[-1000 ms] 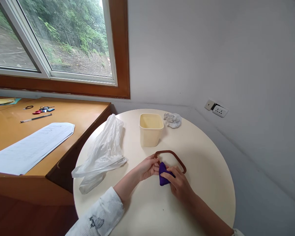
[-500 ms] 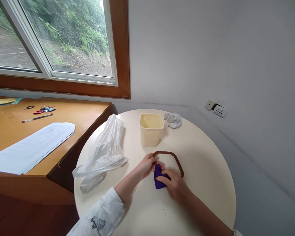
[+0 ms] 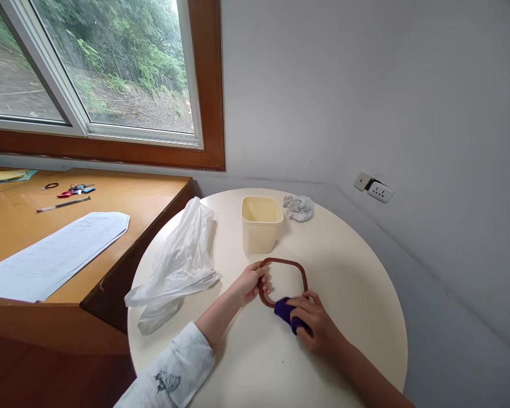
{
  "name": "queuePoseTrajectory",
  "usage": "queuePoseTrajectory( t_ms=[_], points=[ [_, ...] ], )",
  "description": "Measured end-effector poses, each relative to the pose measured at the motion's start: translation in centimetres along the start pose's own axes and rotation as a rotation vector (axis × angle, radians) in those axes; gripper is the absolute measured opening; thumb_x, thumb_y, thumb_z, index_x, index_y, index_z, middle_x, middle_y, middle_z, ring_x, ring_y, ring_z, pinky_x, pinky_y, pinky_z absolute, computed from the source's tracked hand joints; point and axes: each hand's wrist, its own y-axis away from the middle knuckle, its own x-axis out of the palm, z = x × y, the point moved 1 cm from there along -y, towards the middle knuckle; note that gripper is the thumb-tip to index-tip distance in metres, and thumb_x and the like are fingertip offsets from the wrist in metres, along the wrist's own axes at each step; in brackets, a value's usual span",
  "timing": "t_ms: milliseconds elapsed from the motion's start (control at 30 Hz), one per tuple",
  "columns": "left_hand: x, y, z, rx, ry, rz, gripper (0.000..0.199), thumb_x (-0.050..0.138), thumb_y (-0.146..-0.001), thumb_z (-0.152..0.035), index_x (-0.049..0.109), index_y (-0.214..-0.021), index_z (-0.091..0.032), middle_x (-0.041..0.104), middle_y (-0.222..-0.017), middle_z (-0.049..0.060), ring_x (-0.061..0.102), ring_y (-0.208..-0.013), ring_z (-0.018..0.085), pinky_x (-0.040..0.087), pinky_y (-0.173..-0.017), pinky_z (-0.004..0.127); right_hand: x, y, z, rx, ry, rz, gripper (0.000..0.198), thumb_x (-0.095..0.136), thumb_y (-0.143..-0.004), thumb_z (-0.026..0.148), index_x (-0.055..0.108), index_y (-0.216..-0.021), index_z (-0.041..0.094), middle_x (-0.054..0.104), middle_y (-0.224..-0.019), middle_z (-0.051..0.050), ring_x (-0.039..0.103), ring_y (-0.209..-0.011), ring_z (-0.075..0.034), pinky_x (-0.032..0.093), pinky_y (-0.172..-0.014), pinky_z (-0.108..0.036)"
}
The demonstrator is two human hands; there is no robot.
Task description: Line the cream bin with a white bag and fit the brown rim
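A brown rounded-square ring, like a bin's rim, is held over the round table. My left hand is closed around its left side. In my right hand is a bunched purple cloth, pressed against the near right part of the ring. Some fingers of that hand reach over the ring's right side, so that corner is hidden. Beyond the ring stands a cream plastic bin, upright and open at the top.
A crumpled white plastic bag lies on the table at the left. Behind the bin to the right sits a wadded grey-white cloth. A wooden desk at the left bears papers, a pen and keys.
My right hand and the purple cloth have slid right and nearer along the ring, away from my left hand. The ring has shifted slightly left and shows more fully.
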Motion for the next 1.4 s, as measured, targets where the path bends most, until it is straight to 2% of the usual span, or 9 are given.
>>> queuePoseTrajectory(
  t_ms=[100,233,467,667,800,867,967,1100,1400],
  points=[
    [-0.1,0.1,-0.5,-0.023,-0.002,0.006,0.017,0.037,-0.086,-0.014,0.047,-0.100,-0.015,0.034,-0.048,-0.008,0.032,-0.034,0.004,0.030,-0.037,0.016,-0.5,0.4,-0.5,-0.010,0.022,-0.018,0.023,0.041,-0.063,0.003,0.050,-0.075,0.020,0.065,-0.095,-0.002,0.058,-0.094,-0.019,0.027,-0.091,-0.040],
    [-0.6,0.0,-0.9,-0.056,-0.018,0.001,0.015,0.039,-0.085,-0.015,0.046,-0.098,-0.017,0.029,-0.048,-0.009,0.024,-0.033,0.003,0.017,-0.036,0.015,-0.9,0.6,-1.3,-0.035,0.077,-0.026,0.021,0.042,-0.064,0.003,0.049,-0.072,0.021,0.067,-0.095,-0.001,0.056,-0.103,-0.020,0.025,-0.093,-0.041],
    [-1.4,-0.2,-1.0,-0.091,-0.065,0.002,0.017,0.042,-0.083,-0.017,0.047,-0.099,-0.017,0.021,-0.048,-0.010,0.019,-0.034,0.002,0.011,-0.037,0.015,-1.6,0.3,-2.9,-0.049,0.202,0.014,0.022,0.041,-0.067,0.001,0.052,-0.069,0.020,0.062,-0.114,-0.002,0.049,-0.113,-0.022,0.027,-0.093,-0.041],
    [-1.4,-0.1,-1.0,-0.091,-0.076,0.052,0.018,0.044,-0.083,-0.019,0.049,-0.101,-0.016,0.021,-0.049,-0.010,0.018,-0.036,0.002,0.010,-0.038,0.015,-2.2,-0.8,-6.1,0.080,0.214,-0.021,0.024,0.040,-0.068,0.002,0.058,-0.071,0.018,0.051,-0.128,-0.005,0.039,-0.122,-0.025,0.026,-0.098,-0.045],
    [-1.5,-0.2,-1.1,-0.089,-0.075,0.079,0.020,0.045,-0.083,-0.020,0.050,-0.102,-0.015,0.022,-0.050,-0.010,0.018,-0.037,0.002,0.010,-0.038,0.016,-2.6,-2.3,-8.5,0.390,-0.080,-0.350,0.020,0.043,-0.069,0.010,0.061,-0.068,0.019,0.055,-0.122,-0.007,0.039,-0.120,-0.027,0.027,-0.099,-0.047],
    [-1.5,-0.2,-1.1,-0.087,-0.077,0.088,0.020,0.047,-0.083,-0.021,0.050,-0.102,-0.014,0.022,-0.051,-0.009,0.018,-0.037,0.002,0.010,-0.038,0.016,-2.6,-3.2,-9.6,0.604,-0.405,-0.559,0.018,0.046,-0.070,0.016,0.063,-0.067,0.020,0.058,-0.117,-0.007,0.044,-0.116,-0.026,0.035,-0.095,-0.042],
    [-1.6,-0.1,-1.2,-0.081,-0.084,0.097,0.021,0.048,-0.082,-0.021,0.050,-0.102,-0.015,0.022,-0.051,-0.009,0.018,-0.038,0.002,0.009,-0.038,0.016,-2.2,-4.2,-11.0,0.836,-0.853,-0.745,0.015,0.053,-0.071,0.025,0.065,-0.078,0.020,0.065,-0.101,-0.005,0.057,-0.099,-0.023,0.048,-0.079,-0.035],
    [-1.6,-0.2,-1.2,-0.081,-0.098,0.099,0.023,0.048,-0.082,-0.022,0.050,-0.104,-0.015,0.022,-0.052,-0.009,0.017,-0.038,0.002,0.009,-0.038,0.017,-1.7,-4.2,-12.8,0.968,-1.058,-0.804,0.021,0.060,-0.069,0.031,0.063,-0.087,0.020,0.068,-0.086,-0.003,0.064,-0.079,-0.020,0.054,-0.061,-0.032],
    [-1.6,-0.4,-1.0,-0.103,-0.128,0.104,0.028,0.054,-0.079,-0.026,0.050,-0.105,-0.016,0.020,-0.052,-0.010,0.017,-0.038,0.002,0.008,-0.038,0.016,-2.2,-3.3,-12.8,0.958,-1.189,-0.713,0.036,0.073,-0.059,0.022,0.063,-0.093,0.017,0.068,-0.085,-0.004,0.064,-0.077,-0.020,0.056,-0.068,-0.034]
  ],
)
